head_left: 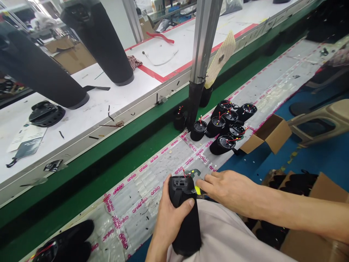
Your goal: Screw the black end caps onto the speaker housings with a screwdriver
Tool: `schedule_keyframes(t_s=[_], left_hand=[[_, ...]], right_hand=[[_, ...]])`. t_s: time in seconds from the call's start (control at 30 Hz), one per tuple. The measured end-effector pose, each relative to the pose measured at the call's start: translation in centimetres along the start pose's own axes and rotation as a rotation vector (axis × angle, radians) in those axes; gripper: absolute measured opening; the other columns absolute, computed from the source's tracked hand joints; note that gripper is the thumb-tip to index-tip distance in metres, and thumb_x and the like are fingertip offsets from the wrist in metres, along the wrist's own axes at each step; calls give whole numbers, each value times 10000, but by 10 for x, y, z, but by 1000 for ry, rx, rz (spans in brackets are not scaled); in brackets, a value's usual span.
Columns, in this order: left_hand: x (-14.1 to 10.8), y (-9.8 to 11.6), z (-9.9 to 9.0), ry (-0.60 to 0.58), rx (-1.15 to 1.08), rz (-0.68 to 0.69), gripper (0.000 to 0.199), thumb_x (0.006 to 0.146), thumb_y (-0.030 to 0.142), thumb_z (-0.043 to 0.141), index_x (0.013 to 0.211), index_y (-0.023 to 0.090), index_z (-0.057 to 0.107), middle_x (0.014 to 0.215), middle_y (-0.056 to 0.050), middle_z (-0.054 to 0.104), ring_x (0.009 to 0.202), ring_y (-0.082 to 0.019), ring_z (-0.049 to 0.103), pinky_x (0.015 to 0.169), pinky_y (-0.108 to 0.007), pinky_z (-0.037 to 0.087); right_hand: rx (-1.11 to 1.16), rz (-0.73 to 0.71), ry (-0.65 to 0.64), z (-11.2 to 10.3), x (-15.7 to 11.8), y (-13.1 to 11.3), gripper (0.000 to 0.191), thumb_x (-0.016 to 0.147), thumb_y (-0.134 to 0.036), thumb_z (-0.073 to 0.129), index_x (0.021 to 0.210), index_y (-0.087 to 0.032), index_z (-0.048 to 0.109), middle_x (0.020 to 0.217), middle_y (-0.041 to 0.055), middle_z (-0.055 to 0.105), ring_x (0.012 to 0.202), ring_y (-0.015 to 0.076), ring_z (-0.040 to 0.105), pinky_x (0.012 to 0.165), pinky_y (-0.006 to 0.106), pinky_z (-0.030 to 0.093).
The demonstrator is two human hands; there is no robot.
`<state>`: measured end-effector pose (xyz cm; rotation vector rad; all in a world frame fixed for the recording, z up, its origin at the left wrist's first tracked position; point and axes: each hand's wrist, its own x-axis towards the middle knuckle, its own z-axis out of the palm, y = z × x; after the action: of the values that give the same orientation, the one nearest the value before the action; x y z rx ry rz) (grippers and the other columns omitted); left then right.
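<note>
My left hand (174,214) is wrapped round a black cylindrical speaker (188,229), with the thumb across its front. The speaker stands tilted against my lap, its port panel (180,183) facing me near the top. Red wires rise from its upper end. My right hand (220,183) is at the speaker's upper right edge, fingers curled together beside a bright yellow piece (197,190) and a dark greenish part (194,174). What those fingers pinch is mostly hidden.
Several open black speaker bodies (222,143) with red wires stand on the taped work surface (152,193) ahead. More dark speakers (68,240) lie at lower left. A metal post (203,40) rises beside a white shelf (92,105) bearing tall speakers (100,43). Cardboard boxes (268,134) are at right.
</note>
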<state>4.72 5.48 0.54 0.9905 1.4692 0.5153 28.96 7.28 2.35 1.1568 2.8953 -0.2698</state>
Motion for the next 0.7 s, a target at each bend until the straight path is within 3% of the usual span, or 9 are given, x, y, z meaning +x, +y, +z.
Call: schedule_keyframes(t_s=[0.13, 0.27, 0.53, 0.6, 0.7], left_hand=[[-6, 4, 3, 32, 71, -18, 981, 793, 391, 791, 1630, 248, 300, 1655, -118, 488, 1536, -319, 436, 1287, -499, 287], [-9, 5, 7, 68, 102, -33, 1000, 760, 384, 792, 1623, 248, 305, 1581, -121, 572, 1485, -345, 494, 1254, -517, 329], [-7, -3, 8, 105, 126, -48, 1004, 757, 425, 791, 1619, 248, 309, 1501, -129, 618, 1392, -342, 558, 1214, -531, 358], [-5, -9, 5, 103, 34, -16, 969, 767, 468, 804, 1599, 270, 350, 1514, -113, 617, 1418, -337, 545, 1230, -524, 345], [-3, -16, 1, 100, -87, -14, 958, 759, 525, 834, 1578, 280, 403, 1546, -107, 599, 1462, -350, 516, 1252, -519, 332]], right_hand=[[-15, 35, -17, -2, 0, -5, 451, 734, -8, 624, 1122, -206, 507, 819, -3, 659, 618, 207, 650, 507, 351, 261], [-50, 44, -40, -1, -1, -11, 448, 721, -17, 627, 1113, -206, 521, 823, 10, 664, 609, 211, 654, 495, 357, 252], [0, 58, -135, 1, 8, -12, 350, 786, -8, 620, 1079, -197, 585, 818, 21, 699, 583, 200, 656, 471, 331, 253], [147, 60, -91, -2, 8, -5, 239, 899, -62, 601, 1086, -211, 598, 840, 8, 712, 615, 186, 672, 502, 304, 329], [422, 135, 116, -8, 3, 4, 194, 1048, -196, 507, 1217, -220, 599, 969, 26, 749, 805, 183, 727, 660, 291, 472]])
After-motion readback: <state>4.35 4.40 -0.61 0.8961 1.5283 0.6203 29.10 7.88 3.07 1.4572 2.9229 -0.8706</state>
